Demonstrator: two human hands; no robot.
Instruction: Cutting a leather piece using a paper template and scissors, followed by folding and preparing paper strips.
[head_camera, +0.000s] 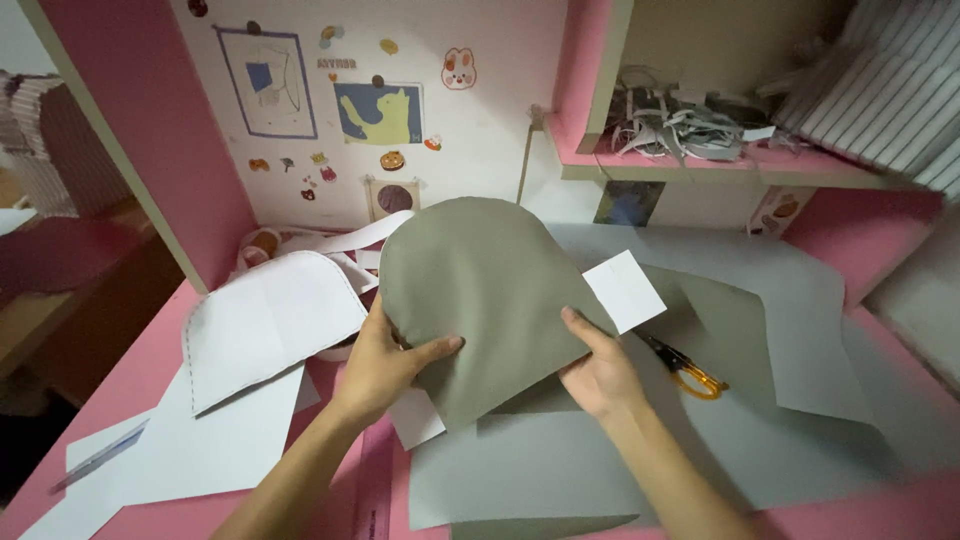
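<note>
Both my hands hold up a grey-green cut piece with a rounded top (480, 290) above the pink desk. My left hand (385, 365) grips its lower left edge, thumb across the front. My right hand (598, 370) pinches its lower right edge. A small white rectangle of paper (625, 290) sticks out behind the piece on the right. Below the hands lies a large grey sheet (540, 470). To the left rests a white paper pattern with a dashed outline and a rounded top (265, 325).
Orange-handled scissors (690, 372) lie on the grey sheet right of my right hand. More white paper sheets (190, 450) cover the desk's left side. A shelf (700, 160) at upper right holds paper scraps. Stickers and pictures hang on the back wall.
</note>
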